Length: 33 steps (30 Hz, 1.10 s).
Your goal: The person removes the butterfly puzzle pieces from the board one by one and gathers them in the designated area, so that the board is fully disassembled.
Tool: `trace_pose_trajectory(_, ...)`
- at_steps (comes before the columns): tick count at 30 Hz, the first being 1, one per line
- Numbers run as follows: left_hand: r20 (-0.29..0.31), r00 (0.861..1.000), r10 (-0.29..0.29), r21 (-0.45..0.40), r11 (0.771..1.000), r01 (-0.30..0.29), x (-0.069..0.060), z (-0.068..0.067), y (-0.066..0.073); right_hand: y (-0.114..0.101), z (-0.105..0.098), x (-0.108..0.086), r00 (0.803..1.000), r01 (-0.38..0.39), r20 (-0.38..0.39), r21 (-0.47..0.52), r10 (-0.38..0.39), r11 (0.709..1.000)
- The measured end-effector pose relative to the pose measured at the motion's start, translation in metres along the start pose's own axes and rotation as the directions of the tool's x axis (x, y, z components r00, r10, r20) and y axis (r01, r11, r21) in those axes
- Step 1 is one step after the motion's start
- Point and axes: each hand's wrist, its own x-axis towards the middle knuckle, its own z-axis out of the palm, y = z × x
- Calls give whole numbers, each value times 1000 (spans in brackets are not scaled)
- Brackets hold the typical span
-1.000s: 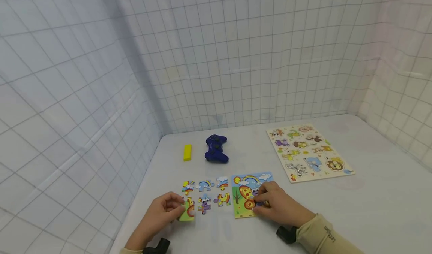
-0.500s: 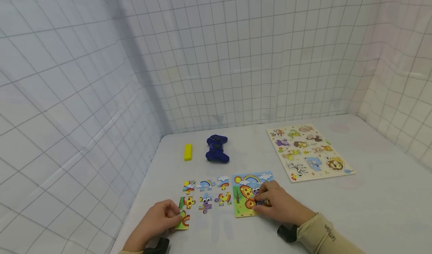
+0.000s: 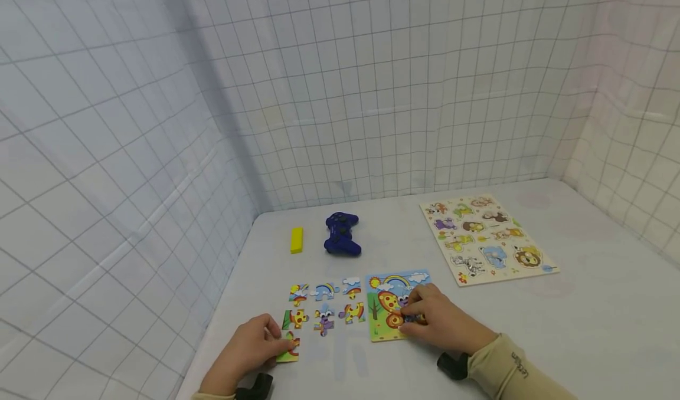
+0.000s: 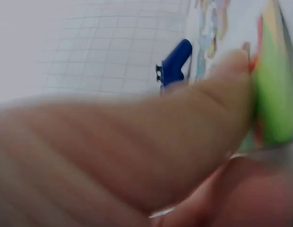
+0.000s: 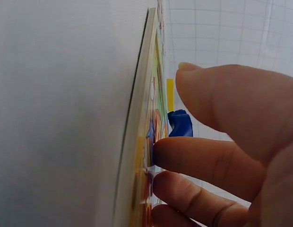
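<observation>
In the head view my left hand (image 3: 249,350) is at a green jigsaw piece (image 3: 287,357), lowest in a loose group at left. The thumb lies across this piece and the index finger curls at its left side; the left wrist view is blurred, with the thumb (image 4: 217,90) against the green piece. My right hand (image 3: 443,320) rests on a picture puzzle board (image 3: 383,330) with a sun, rainbow and butterfly. In the right wrist view its fingertips touch the board's face, while the thumb (image 5: 208,94) stands apart. The hand hides the board's lower right part.
Several loose jigsaw pieces (image 3: 324,320) lie in rows left of the board. Behind them are a dark blue game controller (image 3: 341,235) and a yellow block (image 3: 296,240). A larger animal puzzle board (image 3: 504,270) lies at right. Gridded white cloth (image 3: 372,123) stands around the table.
My left hand has brought the green piece down and toward me, below the giraffe-patterned piece, and its thumb now reaches farther over it. The right hand stays on the board.
</observation>
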Motion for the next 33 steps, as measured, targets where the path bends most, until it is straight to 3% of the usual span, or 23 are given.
trace_pose_trajectory(4,-46,998,-38,77,996,41,-1,4,3,1,-3,-1,999,-18,48,-4,18,1000)
trace_pose_trajectory(9,-67,997,-26,77,997,31,-4,6,2,2,-4,-2,997,-26,79,-3,26,1000)
trace_pose_trajectory(12,-83,996,-37,103,994,46,-8,3,10,3,-4,-1,996,-23,85,0,23,1000)
trace_pose_trajectory(15,-125,992,-8,191,981,32,-15,-2,34,3,-4,0,996,-28,86,-2,28,1000)
trace_pose_trajectory(17,-155,986,58,253,967,-17,-20,-5,54,2,-5,0,996,-27,81,2,27,1000)
trace_pose_trajectory(20,-198,965,173,339,935,-98,-26,-9,82,1,-5,1,997,-20,71,7,19,1000)
trace_pose_trajectory(22,-209,960,189,373,922,-100,-28,-10,92,0,-4,1,998,-12,67,11,11,1000)
trace_pose_trajectory(25,-191,977,92,406,914,-7,-27,-5,93,-1,-3,1,998,-11,66,6,10,1000)
trace_pose_trajectory(27,-157,988,-5,408,910,70,-25,2,85,-1,-3,0,998,-12,67,2,11,1000)
trace_pose_trajectory(29,-124,988,-89,399,907,132,-23,10,76,-1,-3,0,998,-12,67,-5,12,1000)
trace_pose_trajectory(33,-103,987,-120,364,919,150,-20,16,59,-1,-5,0,997,-17,68,-22,18,1000)
